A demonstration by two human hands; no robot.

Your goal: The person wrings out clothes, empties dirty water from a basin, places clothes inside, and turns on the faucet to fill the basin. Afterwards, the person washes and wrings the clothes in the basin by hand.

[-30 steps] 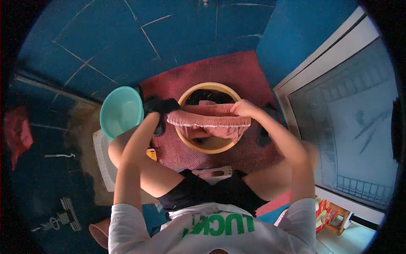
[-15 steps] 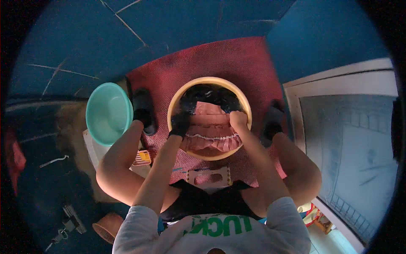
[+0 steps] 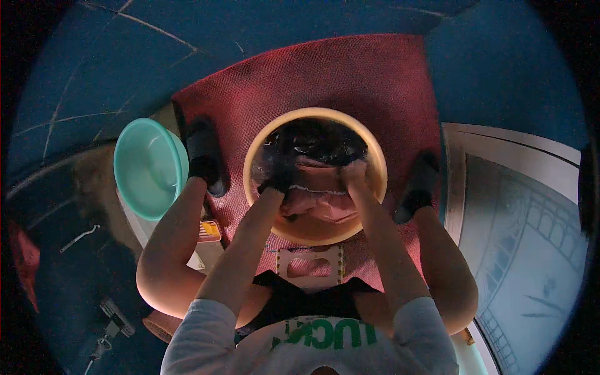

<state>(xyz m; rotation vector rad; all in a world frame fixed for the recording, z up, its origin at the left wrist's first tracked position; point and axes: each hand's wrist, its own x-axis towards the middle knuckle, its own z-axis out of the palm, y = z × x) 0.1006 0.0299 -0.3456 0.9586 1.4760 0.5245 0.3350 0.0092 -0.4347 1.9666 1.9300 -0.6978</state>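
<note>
A round yellow-orange basin (image 3: 378, 164) stands on the floor between my feet, with dark wet cloth (image 3: 319, 139) in its far part. A pink ruffled garment (image 3: 319, 203) with a thin white trim lies in its near half. My right hand (image 3: 354, 171) is down in the basin at the garment's right side, fingers closed on its edge. My left hand (image 3: 279, 177) reaches in at the garment's left side; it looks covered in something black, and its fingers blend into the dark contents.
Under the basin lies a red textured mat (image 3: 312, 72). To the left stands a turquoise basin (image 3: 147, 169) beside a small orange-and-white soap dish (image 3: 210, 230). A low stool (image 3: 309, 262) shows between my legs. A pale framed door (image 3: 519, 231) is on the right.
Both hands have gone lower into the basin and slightly closer together. The garment's far part has sunk into the dark contents or folded under. The view has shifted and darkened.
</note>
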